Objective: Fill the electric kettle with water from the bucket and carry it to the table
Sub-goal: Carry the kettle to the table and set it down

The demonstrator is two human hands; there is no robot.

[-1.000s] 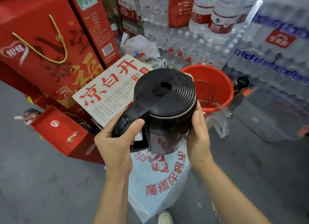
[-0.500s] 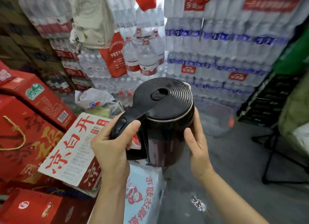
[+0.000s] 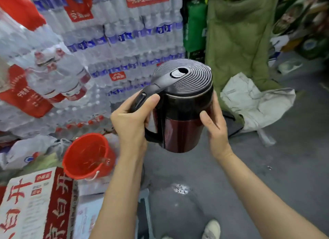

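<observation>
A person's left hand (image 3: 130,119) is wrapping around the black handle of an electric kettle (image 3: 183,112), thumb lying along the top of the handle near its switch, fingers curled through the loop. The right hand (image 3: 214,124) is pressing flat and uncurled against the opposite side of the kettle's dark red body, steadying it rather than gripping around it. The kettle is hanging in the air between the two hands, roughly upright with its top tipping slightly toward the camera, so its long axis is running almost vertically. Its ribbed black lid (image 3: 185,76) is sitting closed. The handle is pointing toward the person's left. The red bucket (image 3: 87,156) is resting on the grey floor (image 3: 267,176) below and to the left of the kettle, nearer the left hand, well apart from the kettle, with water showing inside it. A wet patch is glinting on the floor beneath the forearms. Stacked packs of bottled water (image 3: 124,42) are rising behind. No table is appearing in view, so the carrying move is probably calling for a turn away from the bucket; whether the kettle is already holding water cannot be told.
</observation>
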